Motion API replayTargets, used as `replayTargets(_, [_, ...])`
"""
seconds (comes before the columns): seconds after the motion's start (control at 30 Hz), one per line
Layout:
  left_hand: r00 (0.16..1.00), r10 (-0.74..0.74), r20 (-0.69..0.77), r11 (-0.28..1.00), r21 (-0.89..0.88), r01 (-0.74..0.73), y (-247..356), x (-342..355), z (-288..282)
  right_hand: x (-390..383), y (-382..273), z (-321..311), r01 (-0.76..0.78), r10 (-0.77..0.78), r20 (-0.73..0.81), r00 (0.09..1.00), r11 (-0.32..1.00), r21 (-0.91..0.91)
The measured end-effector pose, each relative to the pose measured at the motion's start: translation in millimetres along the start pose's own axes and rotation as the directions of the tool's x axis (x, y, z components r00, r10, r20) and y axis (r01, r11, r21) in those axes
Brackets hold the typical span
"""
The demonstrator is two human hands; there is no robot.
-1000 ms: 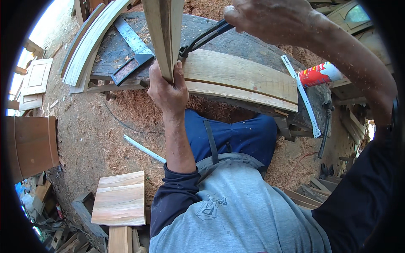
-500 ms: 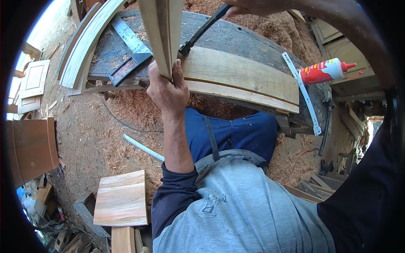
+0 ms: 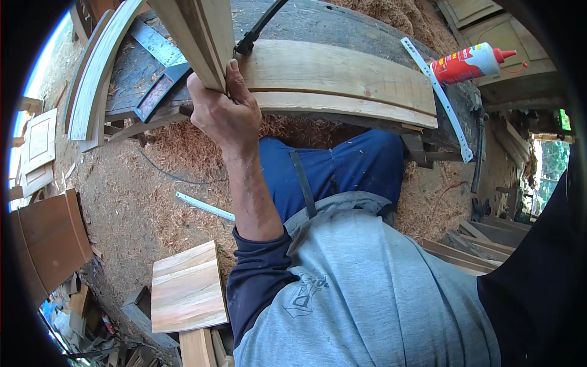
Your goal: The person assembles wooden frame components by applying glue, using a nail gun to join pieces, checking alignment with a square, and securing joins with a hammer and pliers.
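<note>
My left hand (image 3: 227,119) is wrapped round the lower end of a grooved wooden piece (image 3: 211,43) that rises past the top edge. It stands against the left end of a pale curved-looking plank (image 3: 342,72), which lies along the near side of the workbench with a groove by its front edge. A black bar tool (image 3: 264,24), perhaps a clamp, has its head right beside the upright piece and the plank. The bar's far end is cut off at the top. My right hand is out of view; only its dark sleeve (image 3: 532,269) shows at the right.
On the dark workbench (image 3: 306,18) lie a try square (image 3: 160,46), a perforated metal strip (image 3: 441,101) and a red-and-white glue bottle (image 3: 468,64). Long wooden strips (image 3: 101,73) lean at its left end. Shavings cover the ground, where a striped wooden panel (image 3: 189,287) rests.
My view has shifted, so the bench sits higher in the picture. The right hand, earlier on the bar tool, has left the view. My left hand keeps its grip.
</note>
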State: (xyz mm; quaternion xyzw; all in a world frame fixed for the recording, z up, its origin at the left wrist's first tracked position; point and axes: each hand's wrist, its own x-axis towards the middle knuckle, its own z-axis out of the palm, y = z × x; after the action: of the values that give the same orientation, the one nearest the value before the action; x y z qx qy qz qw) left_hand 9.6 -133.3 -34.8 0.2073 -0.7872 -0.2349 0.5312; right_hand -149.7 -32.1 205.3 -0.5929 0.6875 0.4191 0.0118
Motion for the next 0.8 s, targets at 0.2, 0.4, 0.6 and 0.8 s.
replayTargets(0.2, [0.996,-0.087,-0.002,0.996,-0.024,0.087,5,-6,3,-13,-11,39,-0.126,0.130,-0.013,0.991,0.977,0.172])
replayTargets(0.4, [0.995,0.064,-0.080,0.997,0.056,-0.059,-3,2,3,-15,-27,76,-0.207,0.253,-0.032,0.967,0.855,0.476])
replayTargets(0.6, [0.997,0.032,-0.069,0.999,0.004,-0.032,3,-1,5,-37,-3,52,-0.169,0.141,0.093,0.986,0.787,0.594])
replayTargets(0.8, [0.998,-0.025,-0.063,0.999,-0.024,0.024,1,-1,0,-24,9,18,0.128,-0.202,0.110,0.973,0.872,0.472])
